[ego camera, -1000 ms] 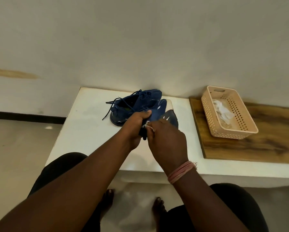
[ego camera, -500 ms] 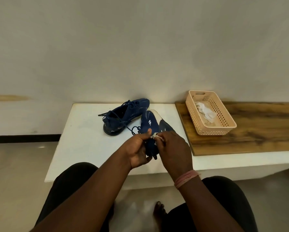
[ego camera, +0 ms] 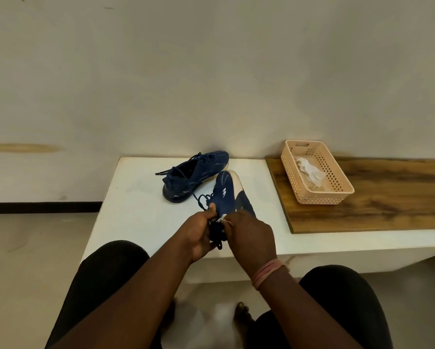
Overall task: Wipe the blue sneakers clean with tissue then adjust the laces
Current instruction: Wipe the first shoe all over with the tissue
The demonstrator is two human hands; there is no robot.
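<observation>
One blue sneaker (ego camera: 195, 176) lies on the white table (ego camera: 136, 202) near the wall, its laces loose. A second blue sneaker (ego camera: 225, 192) is tilted on its side above the table's front, white sole edge facing right. My left hand (ego camera: 201, 235) grips its heel end, thumb on the upper. My right hand (ego camera: 249, 233) pinches a small wad of white tissue (ego camera: 222, 219) against the shoe's side. The heel is hidden behind my hands.
A peach perforated basket (ego camera: 319, 197) with crumpled white tissue (ego camera: 308, 170) inside stands on a wooden board (ego camera: 387, 205) at the right. A plain wall rises behind the table. My knees and bare feet are below the table's front edge.
The view has tipped up, so the table sits lower in frame. The held sneaker has been drawn nearer to me and turned more onto its side; both hands keep their hold.
</observation>
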